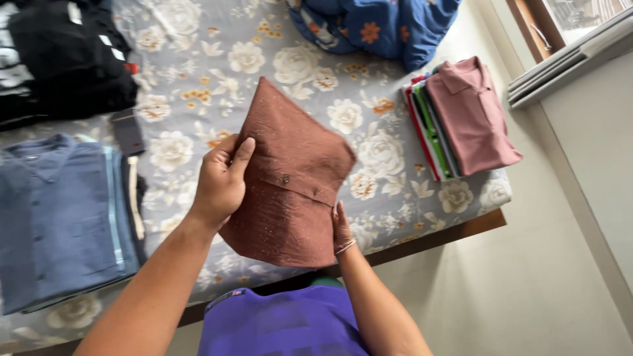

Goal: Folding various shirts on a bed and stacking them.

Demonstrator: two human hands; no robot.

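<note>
**Brown shirt held over the bed**

A folded brown shirt (290, 181) was gripped at its left edge by the left hand (221, 181), fingers closed on the cloth. Its lower right edge was pinched by the right hand (341, 227), above the flowered sheet (198, 72).

Folded blue shirt (59, 217) lying left on floral bed (198, 72); pink-topped stack of folded clothes (461, 122) right; black garment (62, 59) top left.

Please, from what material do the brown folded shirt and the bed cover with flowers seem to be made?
Brown shirt: seemingly woven cotton or linen blend, matte, with pale flecks and a slubby texture; small buttons show. Both hands grip it, left hand and right hand. Floral bedsheet: probably printed cotton, smooth, matte, lightly creased.
</note>
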